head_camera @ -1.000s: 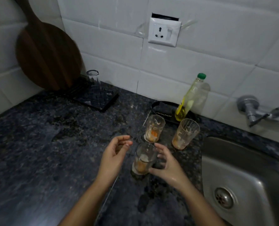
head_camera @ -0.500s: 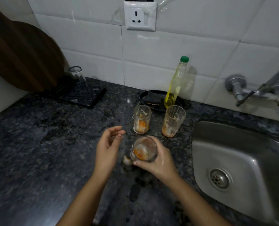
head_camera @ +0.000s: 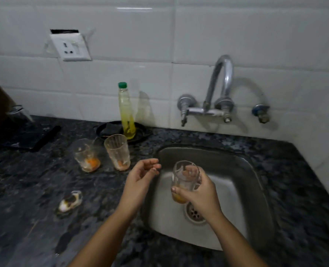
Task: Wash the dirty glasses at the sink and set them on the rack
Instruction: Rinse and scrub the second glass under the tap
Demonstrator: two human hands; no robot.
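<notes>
My right hand grips a dirty glass with orange dregs, upright over the steel sink, just above the drain. My left hand hovers beside it over the sink's left edge, fingers loosely curled and holding nothing. Two more dirty glasses, one with orange residue and one taller ribbed one, stand on the dark counter left of the sink. The black rack lies at the far left with a clean glass on it, partly blurred.
A curved tap comes out of the tiled wall above the sink. A green-capped bottle of yellow liquid stands in a black dish behind the glasses. A wet ring of spilled residue marks the counter. A wall socket sits upper left.
My right hand picked the nearest glass off the counter and carried it right, over the sink. My left hand followed alongside, empty. A wet ring stays where the glass stood.
</notes>
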